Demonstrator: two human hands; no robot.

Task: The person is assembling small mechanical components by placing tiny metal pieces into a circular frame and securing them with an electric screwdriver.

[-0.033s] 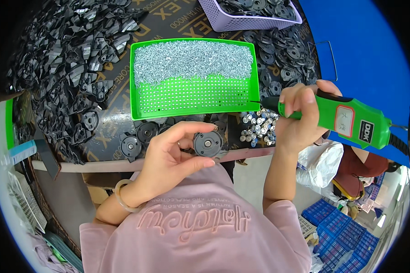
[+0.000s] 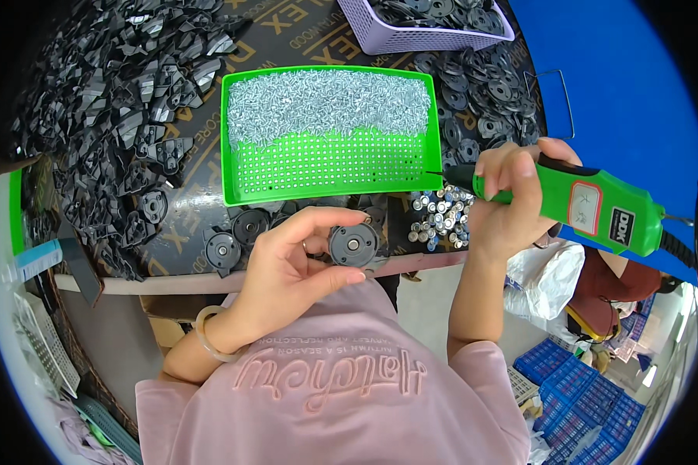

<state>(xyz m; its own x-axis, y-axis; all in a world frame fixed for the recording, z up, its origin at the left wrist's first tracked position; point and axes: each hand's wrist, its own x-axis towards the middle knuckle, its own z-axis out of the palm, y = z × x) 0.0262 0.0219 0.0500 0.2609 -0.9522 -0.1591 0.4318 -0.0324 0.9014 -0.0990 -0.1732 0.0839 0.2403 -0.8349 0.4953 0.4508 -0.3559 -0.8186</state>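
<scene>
Between the thumb and fingers of my left hand [image 2: 291,256] is a round black plastic part [image 2: 353,246] with a metal centre and small holes, held at the table's front edge. My right hand [image 2: 512,198] is wrapped around a green electric screwdriver [image 2: 597,203] lying nearly level, its cord trailing off to the right. The thin bit reaches over the right rim of a green perforated tray [image 2: 326,190]. Small silvery screws [image 2: 326,105] fill the far half of that tray. Shiny round metal pieces [image 2: 440,218] lie in a pile below the screwdriver's nose.
Black angular plastic pieces [image 2: 147,93] are heaped along the left. Black discs [image 2: 485,93] pile up at the right, below a purple basket [image 2: 442,40] holding more. Several assembled black parts [image 2: 222,249] sit along the front edge. Blue crates [image 2: 574,395] stand on the floor at lower right.
</scene>
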